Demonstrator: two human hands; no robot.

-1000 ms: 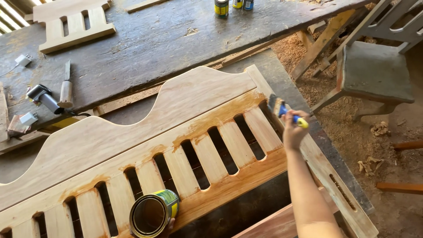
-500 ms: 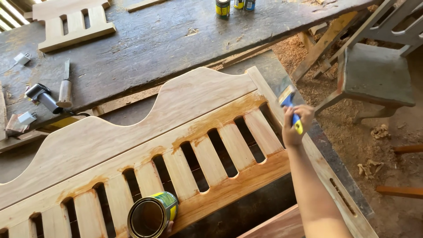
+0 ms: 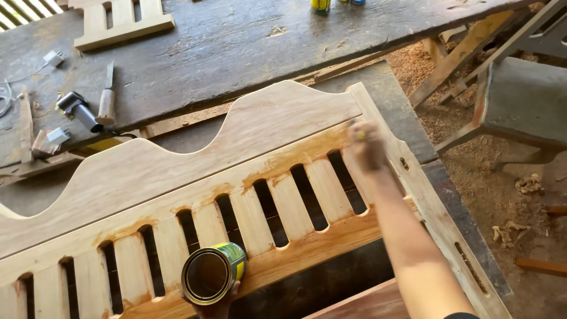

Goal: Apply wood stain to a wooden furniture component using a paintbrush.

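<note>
A pale wooden headboard (image 3: 195, 159) with a wavy top edge and a row of upright slats lies flat in front of me; darker wet patches run along its rail above the slats. My right hand (image 3: 367, 145) is blurred and closed around a paintbrush, pressed against the right end of that rail near the corner post. My left hand (image 3: 220, 304) shows only as fingers at the bottom edge, holding an open green and yellow can (image 3: 211, 273) tilted toward me over the lower rail.
A dark worn workbench (image 3: 248, 41) stands behind, with a chisel (image 3: 107, 100), a small black tool (image 3: 78, 110), a slatted wooden piece (image 3: 121, 23) and small bottles (image 3: 321, 6). A grey chair (image 3: 520, 103) stands at right on sawdust-covered ground.
My right hand has swung left from the headboard's right post onto the rail above the slats, bringing the brush down. The can has stayed in my left hand.
</note>
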